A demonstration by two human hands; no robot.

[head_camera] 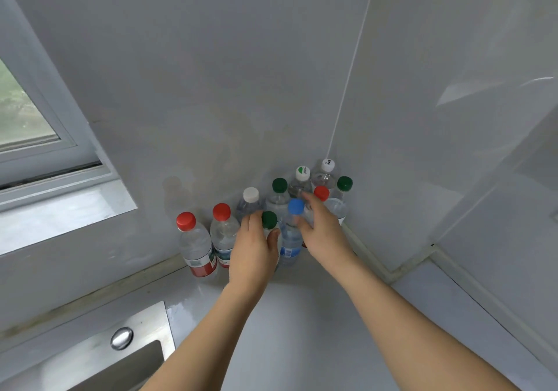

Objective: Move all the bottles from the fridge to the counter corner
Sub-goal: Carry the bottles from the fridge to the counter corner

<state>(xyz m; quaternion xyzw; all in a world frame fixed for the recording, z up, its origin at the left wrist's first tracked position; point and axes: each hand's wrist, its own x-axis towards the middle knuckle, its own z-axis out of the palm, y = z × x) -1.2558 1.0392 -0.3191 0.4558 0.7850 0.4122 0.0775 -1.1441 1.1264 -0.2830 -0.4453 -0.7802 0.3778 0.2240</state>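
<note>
Several clear plastic water bottles with red, green, white and blue caps stand upright in the counter corner (305, 315). My left hand (253, 248) wraps around the green-capped bottle (269, 219) at the front of the group. My right hand (321, 230) grips the blue-capped bottle (291, 239) beside it, fingers reaching up past its cap. Both bottles appear to rest on the counter. Two red-capped bottles (196, 244) stand at the left end of the row. The fridge is out of view.
A steel sink (137, 357) with a round metal plug lies at the lower left. A window (27, 109) with a sill is at the left. Grey walls meet behind the bottles, and open counter surface lies under my forearms.
</note>
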